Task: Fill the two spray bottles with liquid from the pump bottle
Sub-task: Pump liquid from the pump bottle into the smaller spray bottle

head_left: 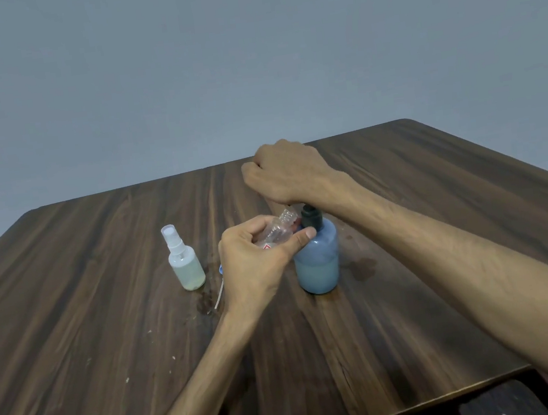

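Head view: our left hand [255, 261] pinches a clear, uncapped spray bottle [277, 231], tilted at the pump bottle [316, 257]; our fisted right hand [287, 171] presses its pump. A capped spray bottle [184, 261] stands at nine o'clock on the surface [70, 301].

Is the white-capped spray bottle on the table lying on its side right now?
No, the white-capped spray bottle stands upright on the table, left of the left hand, untouched.

Dim, even, bluish light; soft shadows on the table [399, 312], slight overall blur, perhaps wide-angle bending at edges.
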A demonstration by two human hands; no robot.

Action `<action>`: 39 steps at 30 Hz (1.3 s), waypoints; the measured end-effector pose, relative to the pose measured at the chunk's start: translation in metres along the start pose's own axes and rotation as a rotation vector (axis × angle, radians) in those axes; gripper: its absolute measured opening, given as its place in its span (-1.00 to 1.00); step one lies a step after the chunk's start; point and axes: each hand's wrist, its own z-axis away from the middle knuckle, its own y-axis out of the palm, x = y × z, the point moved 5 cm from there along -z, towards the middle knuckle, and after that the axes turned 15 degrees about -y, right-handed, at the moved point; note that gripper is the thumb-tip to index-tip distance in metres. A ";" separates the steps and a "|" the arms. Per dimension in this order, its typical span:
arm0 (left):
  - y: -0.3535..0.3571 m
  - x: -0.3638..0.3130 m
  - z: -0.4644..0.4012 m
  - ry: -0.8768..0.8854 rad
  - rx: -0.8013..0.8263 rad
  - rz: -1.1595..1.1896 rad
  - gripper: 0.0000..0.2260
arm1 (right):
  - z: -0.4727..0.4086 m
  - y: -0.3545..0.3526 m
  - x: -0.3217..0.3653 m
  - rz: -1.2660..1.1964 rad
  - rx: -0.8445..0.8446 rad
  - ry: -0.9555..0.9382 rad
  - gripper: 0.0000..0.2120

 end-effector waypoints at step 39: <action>0.001 0.001 -0.001 -0.034 -0.016 0.034 -0.82 | 0.000 0.012 -0.001 -0.116 0.025 -0.071 -0.42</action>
